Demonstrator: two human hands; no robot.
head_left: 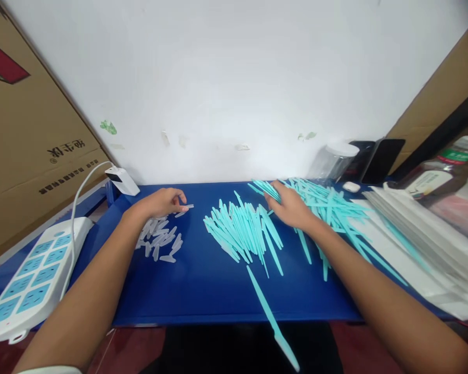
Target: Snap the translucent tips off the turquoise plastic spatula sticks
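Note:
My left hand (167, 201) is at the back left of the blue table, fingers curled and thumb tip at a small clear plastic cap (190, 206). Its grip on the cap is partly hidden. Just below lies a loose pile of similar clear caps (159, 239). My right hand (287, 203) is closed around a bunch of teal eyebrow razors (265, 188), their thin ends pointing left. A fanned heap of teal razors (242, 228) lies mid-table, left of that hand. One single razor (271, 317) sticks out over the front edge.
More teal razors (327, 208) lie heaped under and beyond my right forearm. A white power strip (39, 275) and a small white device (122, 181) stand left. A clear jar (331, 161), phones (382, 161), plastic bags (425, 244) and a bottle (437, 171) crowd the right.

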